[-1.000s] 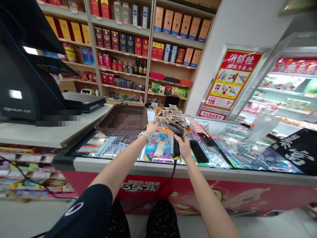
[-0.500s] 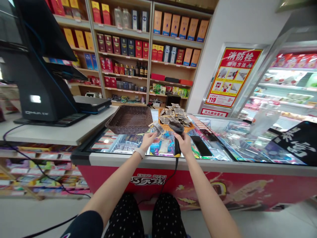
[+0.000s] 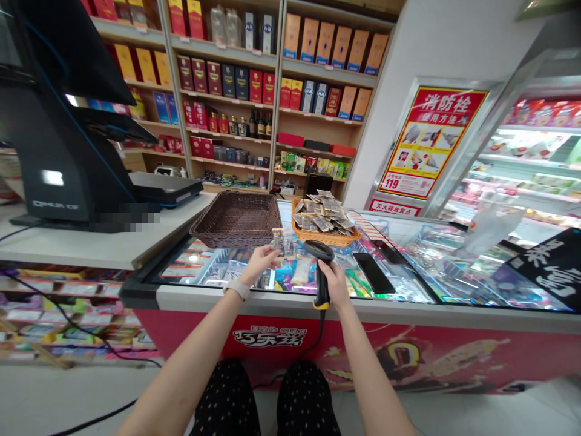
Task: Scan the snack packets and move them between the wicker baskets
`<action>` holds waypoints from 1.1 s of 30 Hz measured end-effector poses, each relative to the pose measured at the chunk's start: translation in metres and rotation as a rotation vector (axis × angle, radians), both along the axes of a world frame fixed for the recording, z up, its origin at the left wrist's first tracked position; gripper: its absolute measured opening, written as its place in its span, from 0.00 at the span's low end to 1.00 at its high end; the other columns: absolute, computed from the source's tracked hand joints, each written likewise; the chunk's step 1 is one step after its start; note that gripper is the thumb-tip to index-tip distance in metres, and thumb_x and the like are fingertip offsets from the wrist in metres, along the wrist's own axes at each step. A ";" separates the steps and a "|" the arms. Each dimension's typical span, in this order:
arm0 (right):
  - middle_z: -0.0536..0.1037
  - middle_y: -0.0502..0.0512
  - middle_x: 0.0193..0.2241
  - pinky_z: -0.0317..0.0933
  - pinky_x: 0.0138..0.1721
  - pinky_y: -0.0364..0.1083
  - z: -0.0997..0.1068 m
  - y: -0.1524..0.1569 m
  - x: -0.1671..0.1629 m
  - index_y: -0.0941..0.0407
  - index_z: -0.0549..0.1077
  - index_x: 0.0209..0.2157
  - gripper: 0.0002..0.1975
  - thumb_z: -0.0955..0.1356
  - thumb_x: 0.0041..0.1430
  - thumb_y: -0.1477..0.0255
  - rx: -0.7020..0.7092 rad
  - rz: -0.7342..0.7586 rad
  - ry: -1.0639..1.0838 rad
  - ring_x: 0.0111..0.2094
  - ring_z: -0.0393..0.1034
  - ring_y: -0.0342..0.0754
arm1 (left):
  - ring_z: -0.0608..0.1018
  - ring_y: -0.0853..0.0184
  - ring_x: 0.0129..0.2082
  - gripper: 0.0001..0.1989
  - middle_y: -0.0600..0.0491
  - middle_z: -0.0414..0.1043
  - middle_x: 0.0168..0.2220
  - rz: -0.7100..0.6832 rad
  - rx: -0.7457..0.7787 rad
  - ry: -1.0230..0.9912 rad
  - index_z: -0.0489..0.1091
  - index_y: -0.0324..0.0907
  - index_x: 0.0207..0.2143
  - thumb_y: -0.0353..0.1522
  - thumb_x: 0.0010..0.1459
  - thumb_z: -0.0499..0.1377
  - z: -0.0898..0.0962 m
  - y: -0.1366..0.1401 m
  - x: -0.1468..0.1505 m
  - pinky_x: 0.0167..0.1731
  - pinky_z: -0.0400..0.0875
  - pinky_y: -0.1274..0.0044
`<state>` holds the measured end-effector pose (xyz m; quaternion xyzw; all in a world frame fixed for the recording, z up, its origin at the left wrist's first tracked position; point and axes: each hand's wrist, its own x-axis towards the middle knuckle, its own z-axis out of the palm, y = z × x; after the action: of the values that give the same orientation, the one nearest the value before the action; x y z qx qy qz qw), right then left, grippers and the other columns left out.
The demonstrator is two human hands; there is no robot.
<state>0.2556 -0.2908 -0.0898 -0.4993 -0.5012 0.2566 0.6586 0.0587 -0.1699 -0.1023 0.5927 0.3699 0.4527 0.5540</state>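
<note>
My left hand pinches the lower left edge of a small clear packet with dark contents. The packet is held over the glass-topped freezer, near the front corner of an empty dark brown wicker basket. In my right hand is a black and yellow barcode scanner, its head up and its cable hanging down. Just behind the scanner, a light tan basket is heaped with similar small packets.
A black phone lies on the freezer lid, right of the scanner. To the left, a checkout terminal stands on a white counter. Shelves of boxed bottles rise behind. A black bag rests at the far right.
My left hand has moved left and lower, and the packet now stands more upright. My right hand has lowered the scanner slightly toward me. The view has shifted a little.
</note>
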 end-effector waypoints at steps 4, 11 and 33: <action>0.73 0.50 0.21 0.57 0.26 0.45 -0.005 -0.006 -0.011 0.57 0.79 0.27 0.18 0.71 0.55 0.55 -0.010 -0.008 0.009 0.25 0.64 0.47 | 0.80 0.68 0.24 0.16 0.57 0.71 0.22 0.019 -0.067 0.005 0.64 0.41 0.35 0.40 0.56 0.67 -0.007 0.005 -0.016 0.23 0.70 0.81; 0.81 0.56 0.27 0.66 0.33 0.47 -0.013 -0.029 -0.026 0.57 0.80 0.32 0.18 0.72 0.57 0.55 -0.034 -0.031 -0.012 0.31 0.74 0.54 | 0.82 0.68 0.26 0.17 0.56 0.76 0.26 -0.008 -0.110 -0.044 0.64 0.40 0.49 0.33 0.60 0.64 -0.020 0.005 -0.019 0.31 0.77 0.78; 0.82 0.58 0.28 0.62 0.33 0.47 -0.002 -0.057 -0.059 0.62 0.81 0.35 0.20 0.70 0.59 0.58 -0.185 -0.033 -0.224 0.30 0.73 0.53 | 0.82 0.67 0.32 0.19 0.49 0.77 0.47 -0.079 -0.055 -0.132 0.70 0.41 0.47 0.37 0.55 0.68 -0.019 0.004 -0.016 0.31 0.76 0.77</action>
<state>0.1968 -0.3479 -0.0919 -0.5917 -0.5375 0.2334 0.5536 0.0427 -0.1658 -0.1211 0.5603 0.3214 0.4580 0.6107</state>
